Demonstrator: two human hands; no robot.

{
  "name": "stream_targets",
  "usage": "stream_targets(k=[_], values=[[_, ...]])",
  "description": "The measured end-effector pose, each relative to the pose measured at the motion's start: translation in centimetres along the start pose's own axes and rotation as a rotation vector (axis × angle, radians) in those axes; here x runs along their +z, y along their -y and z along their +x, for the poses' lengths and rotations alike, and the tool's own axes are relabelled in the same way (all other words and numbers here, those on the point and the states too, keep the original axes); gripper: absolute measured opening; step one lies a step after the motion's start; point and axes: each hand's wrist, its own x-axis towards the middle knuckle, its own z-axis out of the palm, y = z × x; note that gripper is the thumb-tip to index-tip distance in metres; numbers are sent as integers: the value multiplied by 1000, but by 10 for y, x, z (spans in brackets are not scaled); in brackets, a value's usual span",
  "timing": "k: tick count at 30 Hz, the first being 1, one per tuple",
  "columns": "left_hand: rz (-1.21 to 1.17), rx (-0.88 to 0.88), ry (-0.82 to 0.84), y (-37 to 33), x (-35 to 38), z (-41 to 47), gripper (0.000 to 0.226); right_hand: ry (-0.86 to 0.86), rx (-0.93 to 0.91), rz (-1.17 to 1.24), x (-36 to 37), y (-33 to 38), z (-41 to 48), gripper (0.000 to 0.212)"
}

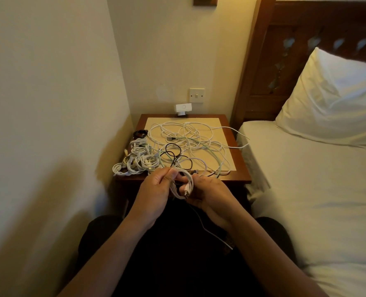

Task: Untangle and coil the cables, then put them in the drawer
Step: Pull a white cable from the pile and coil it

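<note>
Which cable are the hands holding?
The white cable looped between the left hand and right hand; the tangled cables and coiled bundles lie on the nightstand.

Just beyond the fingers, a wooden nightstand carried a cream mat under tangled cables, with coiled white bundles to their left.

The bedside table was dark polished wood, its top set with a matt cream panel. The cables had smooth plastic sheaths, and the pillow and sheet were soft, creased cloth beside a carved wooden headboard.
</note>
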Motion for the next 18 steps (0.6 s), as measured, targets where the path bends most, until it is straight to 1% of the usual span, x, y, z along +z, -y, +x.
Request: stream_targets(k=[1, 3, 5, 7, 8, 9, 11, 13, 15, 16, 18], values=[[42, 15, -13, 2, 0, 0, 32, 27, 14, -3, 0, 0, -1, 34], [103, 35, -20, 8, 0, -1, 31, 49, -7, -134, 0, -2, -1, 27], [172, 57, -26, 12, 0, 1, 29, -30, -81, -393, 3, -5, -2, 22], [305, 125, -57, 13, 1, 1, 27, -136, -192, -704, 7, -6, -3, 11], [374, 170, -80, 10, 2, -1, 27, -146, -215, -849, 9, -5, -5, 9], [431, 203, -106, 9, 1, -1, 27, -137, -212, -991, 12, -4, -8, 11], [487, 216, -157, 9, -6, 4, 28, -68, -163, -1207, 13, -4, -17, 12], [514, 118, -206, 13, -23, 18, 32, 11, -138, -1252, 9, -5, -28, 15], [533, -31, -252, 15, -46, 32, 37, 48, -122, -1202, 0, -5, -38, 19], [525, -79, -254, 16, -53, 34, 39, 42, -130, -1198, -6, -5, -40, 21], [415, -125, -235, 15, -52, 32, 40, -19, -225, -1311, -18, -8, -38, 26]])
